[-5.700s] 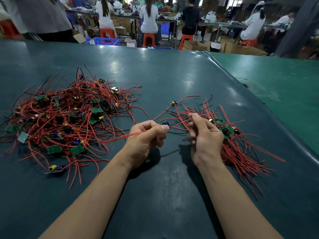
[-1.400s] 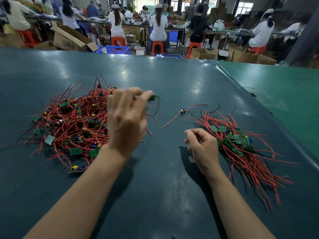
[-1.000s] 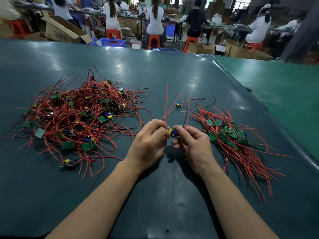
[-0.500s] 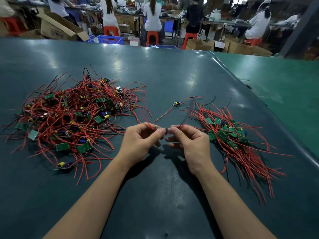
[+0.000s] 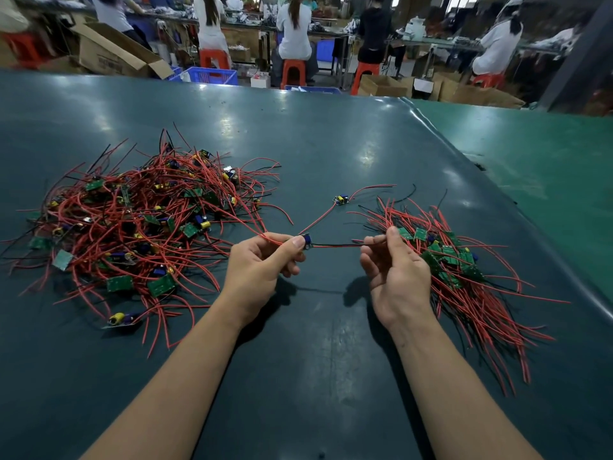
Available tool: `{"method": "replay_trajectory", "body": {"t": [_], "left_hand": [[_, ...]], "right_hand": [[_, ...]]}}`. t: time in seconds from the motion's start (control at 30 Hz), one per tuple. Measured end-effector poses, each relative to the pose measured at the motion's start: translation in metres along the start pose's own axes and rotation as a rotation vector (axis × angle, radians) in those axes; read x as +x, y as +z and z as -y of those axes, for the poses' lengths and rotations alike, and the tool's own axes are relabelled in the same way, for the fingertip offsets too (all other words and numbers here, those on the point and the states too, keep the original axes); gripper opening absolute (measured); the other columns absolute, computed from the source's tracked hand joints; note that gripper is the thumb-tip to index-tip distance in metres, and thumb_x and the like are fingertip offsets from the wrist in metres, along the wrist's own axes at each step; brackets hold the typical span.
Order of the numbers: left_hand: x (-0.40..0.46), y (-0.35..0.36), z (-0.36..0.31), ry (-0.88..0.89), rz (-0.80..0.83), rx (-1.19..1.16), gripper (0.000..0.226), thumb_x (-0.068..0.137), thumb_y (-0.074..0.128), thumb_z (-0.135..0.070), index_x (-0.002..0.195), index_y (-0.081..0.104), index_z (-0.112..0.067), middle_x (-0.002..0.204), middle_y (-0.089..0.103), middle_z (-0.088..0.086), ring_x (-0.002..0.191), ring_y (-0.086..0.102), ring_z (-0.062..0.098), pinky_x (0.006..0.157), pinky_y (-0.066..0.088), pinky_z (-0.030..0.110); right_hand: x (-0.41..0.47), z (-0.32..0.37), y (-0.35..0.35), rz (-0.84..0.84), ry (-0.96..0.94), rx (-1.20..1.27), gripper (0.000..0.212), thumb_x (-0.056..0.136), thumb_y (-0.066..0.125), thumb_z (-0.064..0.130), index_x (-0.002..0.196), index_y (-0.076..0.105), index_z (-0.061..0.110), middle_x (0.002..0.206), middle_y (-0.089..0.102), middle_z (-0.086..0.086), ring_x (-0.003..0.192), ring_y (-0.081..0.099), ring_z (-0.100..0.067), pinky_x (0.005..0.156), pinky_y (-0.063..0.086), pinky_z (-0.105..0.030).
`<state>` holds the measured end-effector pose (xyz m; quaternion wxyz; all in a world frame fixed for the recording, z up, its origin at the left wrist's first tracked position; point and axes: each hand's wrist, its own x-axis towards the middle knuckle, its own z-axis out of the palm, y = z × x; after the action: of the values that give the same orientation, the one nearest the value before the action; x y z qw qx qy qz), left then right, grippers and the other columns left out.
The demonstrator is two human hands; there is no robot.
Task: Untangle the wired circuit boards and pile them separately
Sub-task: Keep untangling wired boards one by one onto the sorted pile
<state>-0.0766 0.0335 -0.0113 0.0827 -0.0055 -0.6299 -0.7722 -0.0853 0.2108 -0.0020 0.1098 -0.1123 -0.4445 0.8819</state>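
The left hand pinches a board; the right hand pinches its wires. No writing is readable.

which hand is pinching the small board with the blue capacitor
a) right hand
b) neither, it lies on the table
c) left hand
c: the left hand pinches the board at its fingertips, while the right hand holds only the wires stretched out from it.

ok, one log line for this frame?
left hand: pinches board | right hand: holds its wires | tangled heap: left | sorted pile: right
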Motion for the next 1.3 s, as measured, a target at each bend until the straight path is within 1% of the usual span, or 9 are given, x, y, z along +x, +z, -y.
{"method": "replay_trajectory", "body": {"t": [0.2, 0.4, 0.57, 0.7, 0.9, 1.0, 1.07, 1.17, 1.3], "left_hand": [[-0.001, -0.001, -0.001, 0.008, 0.036, 0.035, 0.026, 0.072, 0.074, -0.03, 0.082, 0.071, -0.005, 0.067, 0.07, 0.006, 0.05, 0.055, 0.012, 0.055, 0.047, 0.023], [-0.004, 0.002, -0.004, -0.017, 0.066, 0.095, 0.024, 0.073, 0.075, -0.029, 0.078, 0.072, -0.006, 0.067, 0.07, 0.006, 0.049, 0.056, 0.013, 0.057, 0.046, 0.026], [-0.002, 0.002, -0.004, -0.017, 0.0, 0.089, 0.011, 0.083, 0.073, -0.015, 0.076, 0.072, -0.007, 0.066, 0.071, 0.005, 0.044, 0.054, 0.011, 0.049, 0.046, 0.019], [-0.004, 0.004, -0.002, -0.023, 0.01, 0.124, 0.013, 0.082, 0.076, -0.018, 0.075, 0.073, -0.007, 0.067, 0.071, 0.006, 0.044, 0.054, 0.013, 0.047, 0.046, 0.021], [0.005, 0.001, 0.001, 0.134, -0.324, 0.03, 0.014, 0.09, 0.068, -0.015, 0.093, 0.064, -0.002, 0.072, 0.067, 0.003, 0.059, 0.059, 0.006, 0.06, 0.047, 0.021], [0.006, 0.001, -0.004, 0.144, -0.268, -0.174, 0.009, 0.085, 0.07, -0.02, 0.077, 0.068, -0.017, 0.081, 0.073, 0.001, 0.079, 0.068, 0.018, 0.074, 0.052, 0.029], [0.003, 0.0, -0.007, 0.143, -0.223, -0.296, 0.02, 0.079, 0.073, -0.024, 0.064, 0.059, -0.023, 0.08, 0.073, 0.006, 0.076, 0.071, 0.024, 0.072, 0.055, 0.031], [-0.001, -0.003, -0.003, 0.466, -0.343, 0.106, 0.031, 0.082, 0.079, -0.032, 0.073, 0.051, -0.021, 0.079, 0.067, 0.007, 0.067, 0.065, 0.028, 0.065, 0.052, 0.037], [-0.005, -0.001, 0.003, 0.931, -0.296, 0.566, 0.028, 0.081, 0.082, -0.019, 0.079, 0.055, -0.008, 0.091, 0.06, 0.006, 0.083, 0.057, 0.016, 0.075, 0.044, 0.023]], "right_hand": [[0.002, -0.001, -0.004, -0.051, -0.075, -0.027, 0.026, 0.099, 0.056, 0.02, 0.081, 0.065, 0.005, 0.064, 0.07, -0.008, 0.048, 0.064, -0.013, 0.044, 0.051, -0.019], [0.006, -0.008, -0.01, -0.185, -0.369, -0.307, 0.022, 0.099, 0.056, 0.013, 0.08, 0.063, 0.004, 0.057, 0.067, -0.003, 0.045, 0.063, -0.015, 0.041, 0.05, -0.023], [0.005, -0.014, -0.01, -0.244, -0.513, -0.515, 0.016, 0.099, 0.056, 0.013, 0.097, 0.071, 0.012, 0.068, 0.071, 0.001, 0.045, 0.063, -0.011, 0.038, 0.05, -0.024], [0.008, -0.012, -0.01, -0.29, -0.492, -0.617, 0.017, 0.098, 0.059, 0.02, 0.089, 0.073, 0.015, 0.063, 0.069, 0.003, 0.04, 0.06, -0.011, 0.033, 0.045, -0.024], [0.009, -0.01, -0.012, -0.16, -0.344, -0.521, 0.029, 0.098, 0.057, 0.039, 0.079, 0.058, 0.017, 0.06, 0.069, -0.003, 0.035, 0.052, -0.012, 0.033, 0.038, -0.021], [0.01, -0.007, -0.011, -0.155, -0.336, -0.522, 0.019, 0.1, 0.052, 0.038, 0.09, 0.054, 0.021, 0.056, 0.067, -0.001, 0.035, 0.051, -0.013, 0.035, 0.038, -0.02], [0.008, -0.006, -0.01, -0.146, -0.348, -0.522, 0.014, 0.1, 0.052, 0.034, 0.094, 0.056, 0.023, 0.051, 0.063, 0.0, 0.036, 0.05, -0.013, 0.038, 0.039, -0.021], [-0.001, -0.006, -0.005, -0.041, -0.393, -0.552, 0.022, 0.1, 0.055, 0.024, 0.085, 0.067, 0.015, 0.045, 0.055, 0.002, 0.041, 0.051, -0.011, 0.042, 0.039, -0.019], [-0.021, -0.014, 0.007, 0.385, -0.307, -0.584, 0.021, 0.092, 0.063, 0.001, 0.096, 0.072, 0.02, 0.068, 0.062, -0.005, 0.043, 0.051, -0.004, 0.042, 0.038, -0.015]]}}
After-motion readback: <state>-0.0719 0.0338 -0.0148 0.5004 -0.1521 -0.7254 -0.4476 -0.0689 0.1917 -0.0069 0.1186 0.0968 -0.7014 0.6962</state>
